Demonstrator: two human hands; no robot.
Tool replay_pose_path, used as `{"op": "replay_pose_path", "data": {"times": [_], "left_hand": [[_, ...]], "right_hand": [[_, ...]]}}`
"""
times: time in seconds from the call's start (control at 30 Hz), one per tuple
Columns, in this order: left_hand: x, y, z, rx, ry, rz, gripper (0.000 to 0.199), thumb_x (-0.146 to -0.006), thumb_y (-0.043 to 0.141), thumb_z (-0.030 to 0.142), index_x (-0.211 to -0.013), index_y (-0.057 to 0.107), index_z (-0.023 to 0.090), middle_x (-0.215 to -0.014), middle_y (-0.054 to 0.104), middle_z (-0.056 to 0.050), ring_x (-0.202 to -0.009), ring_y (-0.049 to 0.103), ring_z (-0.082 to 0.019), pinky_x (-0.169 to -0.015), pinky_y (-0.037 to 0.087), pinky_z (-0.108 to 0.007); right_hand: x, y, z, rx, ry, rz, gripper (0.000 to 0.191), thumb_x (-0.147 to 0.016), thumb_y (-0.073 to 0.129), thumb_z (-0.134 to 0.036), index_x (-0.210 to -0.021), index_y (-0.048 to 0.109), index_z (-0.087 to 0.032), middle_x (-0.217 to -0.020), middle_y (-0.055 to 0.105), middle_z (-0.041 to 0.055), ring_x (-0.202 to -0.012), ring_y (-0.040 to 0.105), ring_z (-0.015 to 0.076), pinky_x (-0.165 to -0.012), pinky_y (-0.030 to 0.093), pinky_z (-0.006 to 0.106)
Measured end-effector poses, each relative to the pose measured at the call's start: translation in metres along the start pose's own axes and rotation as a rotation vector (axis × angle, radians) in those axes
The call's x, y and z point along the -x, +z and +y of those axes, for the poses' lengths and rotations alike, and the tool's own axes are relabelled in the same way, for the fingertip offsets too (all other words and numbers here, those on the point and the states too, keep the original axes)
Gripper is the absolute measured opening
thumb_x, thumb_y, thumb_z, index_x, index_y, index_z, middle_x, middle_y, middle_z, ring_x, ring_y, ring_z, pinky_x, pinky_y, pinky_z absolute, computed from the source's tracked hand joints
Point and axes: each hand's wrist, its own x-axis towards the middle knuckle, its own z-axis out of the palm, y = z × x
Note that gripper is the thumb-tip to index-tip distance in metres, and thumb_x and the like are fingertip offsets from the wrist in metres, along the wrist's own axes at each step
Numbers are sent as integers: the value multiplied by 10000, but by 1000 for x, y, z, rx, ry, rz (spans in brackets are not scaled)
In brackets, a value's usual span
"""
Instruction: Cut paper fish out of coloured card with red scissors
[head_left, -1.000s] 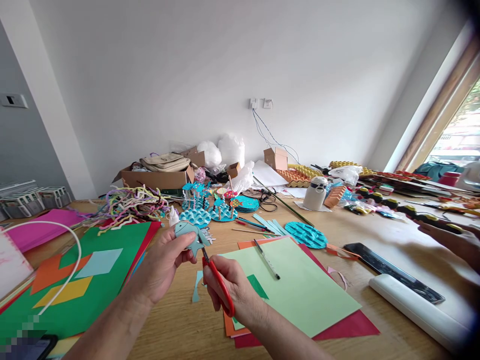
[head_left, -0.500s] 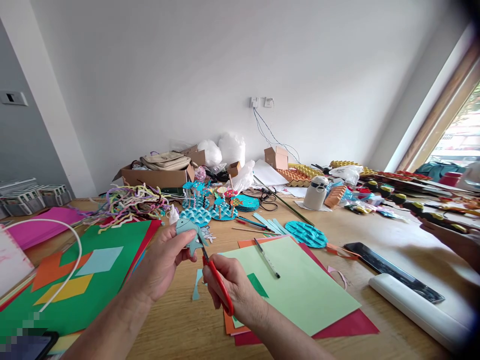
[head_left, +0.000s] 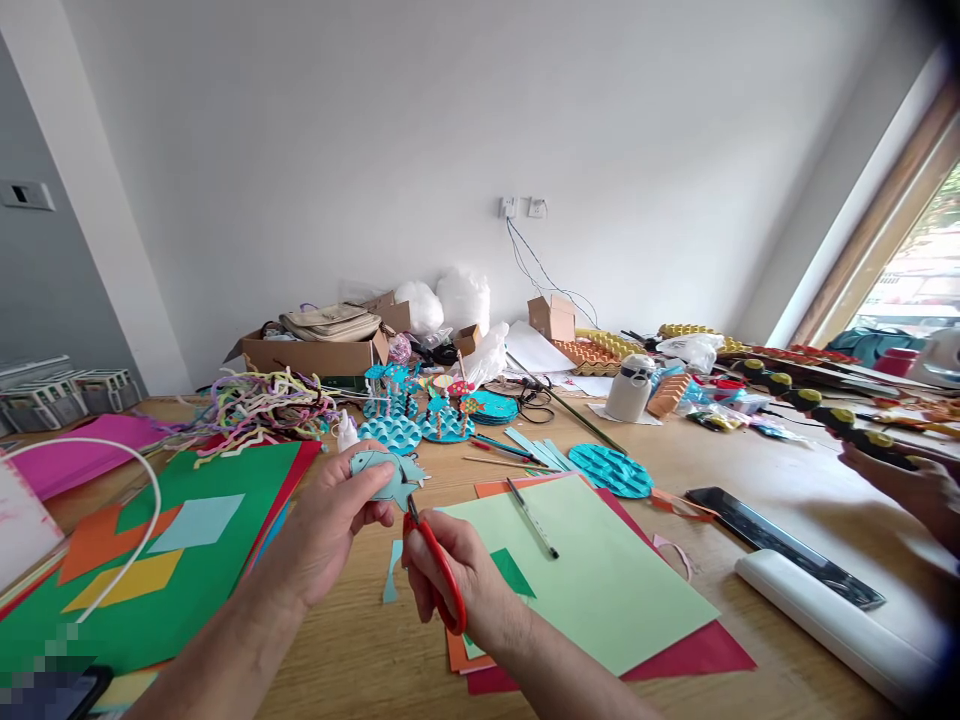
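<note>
My left hand (head_left: pixel 341 515) pinches a light-blue paper fish (head_left: pixel 379 474) between thumb and fingers, above the wooden table. Dark drawn lines mark the fish's outline. My right hand (head_left: pixel 454 565) is wrapped round red-handled scissors (head_left: pixel 448 590), whose blades point up at the fish's lower right edge. Whether the blades touch the paper I cannot tell. Beneath my hands a narrow blue paper scrap (head_left: pixel 391 572) lies on the table. Just right of my right hand is a pale green sheet (head_left: pixel 592 570) with a pen (head_left: pixel 532 518) on it.
Green card (head_left: pixel 217 480) with paper pieces lies left. Behind are pipe cleaners (head_left: pixel 262 410) and blue corrugated discs (head_left: pixel 611 470). A phone (head_left: pixel 784 545) and a white long object (head_left: pixel 832 620) lie right. At the far right another person's hand (head_left: pixel 900 490) holds a dark strip with yellow spots.
The paper fish has turned in my left hand, so its tail now points more to the right. The scissors have shifted slightly down. The other person's hand shows more.
</note>
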Motion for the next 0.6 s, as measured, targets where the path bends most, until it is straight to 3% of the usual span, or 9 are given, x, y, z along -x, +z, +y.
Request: {"op": "replay_pose_path", "data": {"times": [0.6], "left_hand": [[1, -1, 1, -36, -19, -21, 146, -749, 605, 308, -679, 539, 199, -590, 484, 65, -521, 432, -78, -529, 430, -196]], "right_hand": [[0, -1, 0, 0, 2, -21, 428, -744, 498, -588, -658, 454, -171, -389, 439, -76, -308, 368, 46, -338, 239, 174]]}}
